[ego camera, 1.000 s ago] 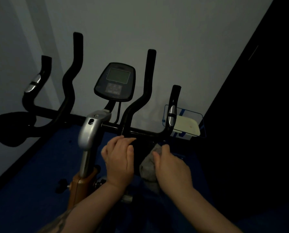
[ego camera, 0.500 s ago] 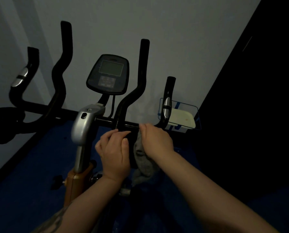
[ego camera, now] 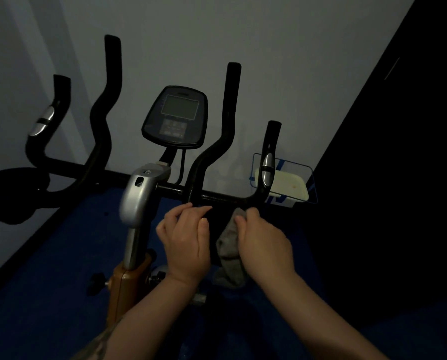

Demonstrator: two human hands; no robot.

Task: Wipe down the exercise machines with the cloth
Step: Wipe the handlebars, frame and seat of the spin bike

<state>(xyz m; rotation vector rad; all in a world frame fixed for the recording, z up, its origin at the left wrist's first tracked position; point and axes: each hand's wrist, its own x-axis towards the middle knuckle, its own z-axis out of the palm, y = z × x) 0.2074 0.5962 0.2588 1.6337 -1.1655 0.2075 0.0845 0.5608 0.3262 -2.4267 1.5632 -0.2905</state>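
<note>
Right hand [ego camera: 265,245] drawn back below handlebar [ego camera: 217,197], gripping cloth [ego camera: 228,253]

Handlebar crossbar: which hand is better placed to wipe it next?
Right. The right hand already grips the grey cloth just below the crossbar; the left hand holds no cloth.

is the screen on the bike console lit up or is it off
Off, as far as shows. The console screen is a flat dull grey with no digits or glow, though the room is dim.

Grey cloth [ego camera: 228,252] hangs below black handlebar [ego camera: 217,197]
</note>
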